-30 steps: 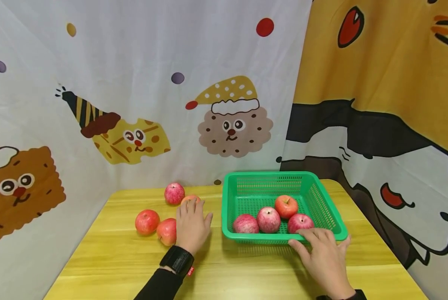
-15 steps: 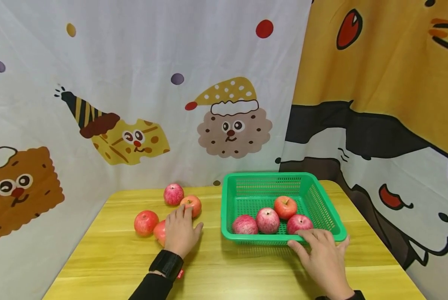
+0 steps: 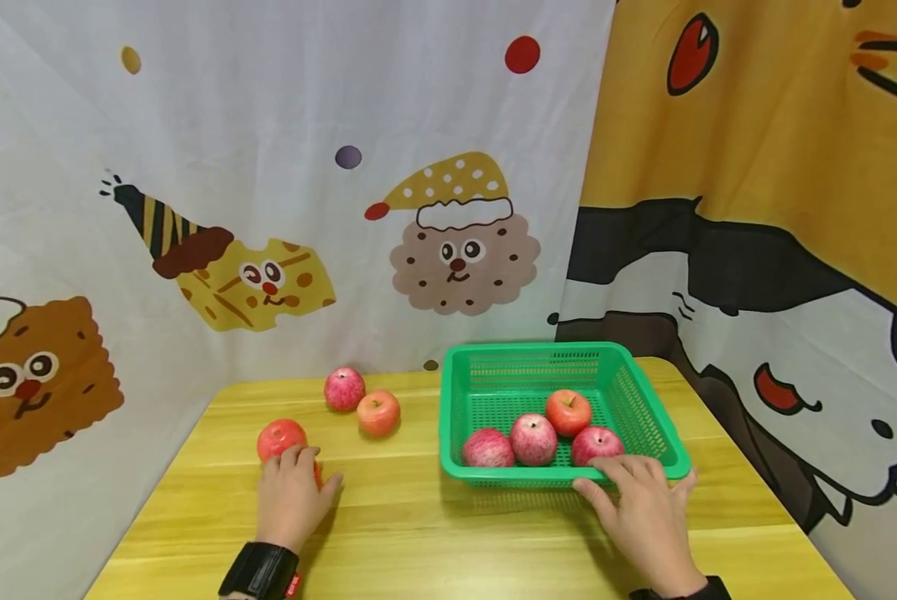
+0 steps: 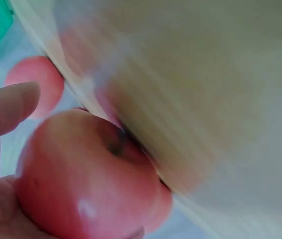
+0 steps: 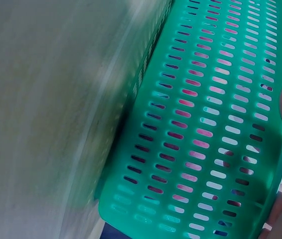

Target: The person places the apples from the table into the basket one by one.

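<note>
My left hand (image 3: 291, 500) curls its fingers over a red apple (image 4: 86, 174) at the near left of the table. In the left wrist view this apple fills the hand, stem showing, with the thumb (image 4: 19, 104) spread off to one side. From the head view the hand hides most of it. Just beyond the fingertips lies another red apple (image 3: 279, 437). My right hand (image 3: 647, 517) grips the near rim of a green plastic basket (image 3: 508, 473), thumb outside and fingers over the rim. Several apples, including a striped one (image 3: 533, 439), lie in the basket.
Farther back on the wooden table (image 3: 388, 533), a darker pink-red apple (image 3: 344, 388) sits next to an orange-red apple (image 3: 378, 413). A white cartoon-print curtain (image 3: 283, 167) hangs behind the table, and a yellow one (image 3: 786, 142) at the right.
My left hand has moved left and nearer, from over the orange-red apple to the near-left apple, uncovering the first. The right hand stays on the basket rim. The view has shifted slightly.
</note>
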The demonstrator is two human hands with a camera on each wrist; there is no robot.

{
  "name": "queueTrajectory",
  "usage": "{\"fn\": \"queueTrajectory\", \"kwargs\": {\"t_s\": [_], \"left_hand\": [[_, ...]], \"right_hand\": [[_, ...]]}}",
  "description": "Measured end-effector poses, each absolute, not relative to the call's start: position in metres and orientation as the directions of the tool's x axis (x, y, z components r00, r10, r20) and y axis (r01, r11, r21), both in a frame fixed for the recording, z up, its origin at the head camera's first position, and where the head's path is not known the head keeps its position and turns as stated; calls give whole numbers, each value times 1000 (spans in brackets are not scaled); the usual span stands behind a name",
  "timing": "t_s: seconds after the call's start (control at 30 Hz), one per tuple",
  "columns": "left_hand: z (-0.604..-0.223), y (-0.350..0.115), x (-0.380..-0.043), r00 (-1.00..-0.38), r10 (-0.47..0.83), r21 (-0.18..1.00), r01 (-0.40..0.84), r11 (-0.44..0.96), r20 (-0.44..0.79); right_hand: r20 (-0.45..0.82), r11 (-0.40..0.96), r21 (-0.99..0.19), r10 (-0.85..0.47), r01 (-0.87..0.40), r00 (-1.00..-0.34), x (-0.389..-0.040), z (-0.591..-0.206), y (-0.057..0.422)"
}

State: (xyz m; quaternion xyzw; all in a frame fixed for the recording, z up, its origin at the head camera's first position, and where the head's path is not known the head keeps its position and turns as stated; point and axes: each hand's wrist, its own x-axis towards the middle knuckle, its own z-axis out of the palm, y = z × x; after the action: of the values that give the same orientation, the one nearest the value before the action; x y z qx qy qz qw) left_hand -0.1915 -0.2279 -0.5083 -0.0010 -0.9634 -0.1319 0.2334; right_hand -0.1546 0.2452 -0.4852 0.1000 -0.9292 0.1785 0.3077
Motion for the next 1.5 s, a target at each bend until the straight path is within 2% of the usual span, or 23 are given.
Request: {"fn": "queueTrajectory", "kwargs": {"t_s": [0.27, 0.47, 0.57, 0.67, 0.83, 1.0, 1.2, 1.3, 1.5], "left_hand": [[-509, -240, -181, -934, -17, 294, 95, 951, 357], [-498, -225, -181, -946, -37, 406, 103, 908, 323], [-481, -205, -185, -925, -15, 458, 174, 872, 380], [-459, -180, -190, -865, 19, 481, 297, 825, 502], [-431, -130, -203, -775, 109, 459, 475, 751, 623], [-428, -83, -225, -755, 271, 416, 580, 700, 597], [-445, -48, -255, -689, 493, 220, 674, 705, 531], [-452, -38, -263, -703, 539, 172, 668, 724, 464], [-457, -29, -270, -757, 510, 185, 615, 766, 408]], "right_hand": [[614, 918, -268, -71, -292, -786, -156, -484, 247], [612, 920, -261, -77, -293, -787, -157, -485, 246], [616, 919, -262, -76, -295, -784, -157, -484, 245], [618, 918, -262, -77, -297, -783, -157, -482, 245], [616, 919, -261, -79, -297, -784, -158, -481, 245], [618, 920, -258, -78, -296, -782, -159, -484, 245], [614, 918, -265, -77, -297, -785, -156, -490, 244], [611, 918, -269, -72, -293, -788, -155, -491, 243], [601, 919, -275, -64, -282, -797, -153, -490, 245]]}}
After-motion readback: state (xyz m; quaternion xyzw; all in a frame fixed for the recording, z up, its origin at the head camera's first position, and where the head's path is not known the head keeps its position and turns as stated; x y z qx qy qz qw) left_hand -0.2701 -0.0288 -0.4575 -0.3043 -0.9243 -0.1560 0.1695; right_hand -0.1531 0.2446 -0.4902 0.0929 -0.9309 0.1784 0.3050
